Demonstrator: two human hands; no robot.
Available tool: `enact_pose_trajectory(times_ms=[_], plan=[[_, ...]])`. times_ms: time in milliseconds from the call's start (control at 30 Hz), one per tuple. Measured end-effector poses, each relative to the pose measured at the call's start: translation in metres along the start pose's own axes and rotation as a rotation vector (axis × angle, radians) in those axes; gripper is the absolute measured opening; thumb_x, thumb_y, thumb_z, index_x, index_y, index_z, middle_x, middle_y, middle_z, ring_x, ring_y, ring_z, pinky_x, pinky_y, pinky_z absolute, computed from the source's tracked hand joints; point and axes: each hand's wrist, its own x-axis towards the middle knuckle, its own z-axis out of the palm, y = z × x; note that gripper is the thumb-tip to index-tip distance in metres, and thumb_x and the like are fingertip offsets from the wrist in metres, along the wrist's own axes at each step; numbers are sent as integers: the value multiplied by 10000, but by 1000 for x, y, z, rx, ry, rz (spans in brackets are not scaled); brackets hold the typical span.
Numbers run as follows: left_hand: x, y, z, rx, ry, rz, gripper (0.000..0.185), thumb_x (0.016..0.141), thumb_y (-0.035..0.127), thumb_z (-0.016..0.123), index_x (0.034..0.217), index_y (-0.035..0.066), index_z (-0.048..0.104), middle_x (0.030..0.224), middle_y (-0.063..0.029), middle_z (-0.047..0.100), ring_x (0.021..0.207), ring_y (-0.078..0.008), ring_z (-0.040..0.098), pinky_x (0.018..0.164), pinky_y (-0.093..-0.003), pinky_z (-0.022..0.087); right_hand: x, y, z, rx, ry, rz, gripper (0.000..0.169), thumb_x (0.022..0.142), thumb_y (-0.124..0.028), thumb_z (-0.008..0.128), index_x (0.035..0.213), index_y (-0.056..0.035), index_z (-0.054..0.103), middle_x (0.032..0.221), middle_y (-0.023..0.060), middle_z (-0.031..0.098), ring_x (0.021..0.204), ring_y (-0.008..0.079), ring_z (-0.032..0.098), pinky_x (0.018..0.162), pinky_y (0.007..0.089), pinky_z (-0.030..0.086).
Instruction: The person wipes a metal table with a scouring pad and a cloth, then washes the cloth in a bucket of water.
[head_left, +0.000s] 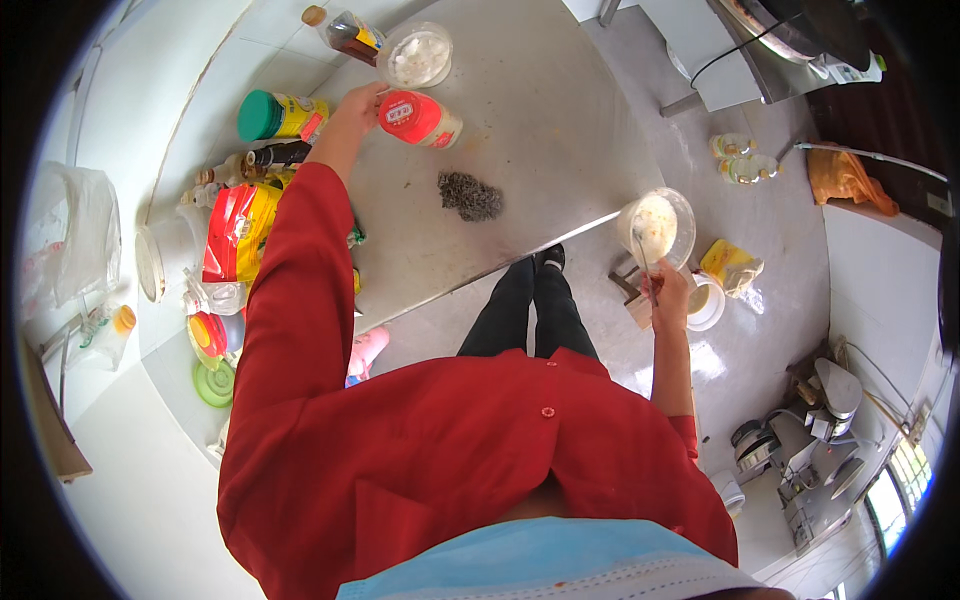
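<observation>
My right hand (667, 289) grips a clear plastic bowl (684, 232) beyond the metal table's edge. In the bowl is a pale, creamy mix (656, 225) with orange-brown flecks. A metal spoon (645, 266) leans in it, its handle against my fingers. My left hand (365, 106) reaches across the table to a jar with a red lid (409, 116), beside a clear tub of white lumps (420, 56). Its fingertips are partly hidden between jar and tub, so whether it holds the jar is unclear. A dark steel-wool scourer (470, 196) lies on the metal table (555, 150).
Along the wall stand a dark sauce bottle (356, 37), a green-lidded canister (274, 116) and a red-and-yellow bag (238, 232). On the floor at right are a wooden stool (634, 292), a white bucket (706, 304) and several plastic bottles (746, 169).
</observation>
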Motion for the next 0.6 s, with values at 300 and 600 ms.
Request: enact_pose_trajectory(times_ms=[300,600], plan=[[34,28,33,108,31,-84,206,889,199,573,896,-5,605,765,-68,621,663,-182,601,617,-334,533,-24,24,-28,77,175,17,332,949,-301,514,924,6,636,728,81,636,607,136,594,564,261,474],[-27,92,80,362,-35,-87,118,807,148,565,703,107,526,586,-12,514,519,-128,485,508,-286,415,-16,3,-49,122,199,-34,320,946,-272,499,904,15,634,727,98,641,581,153,586,547,270,470]])
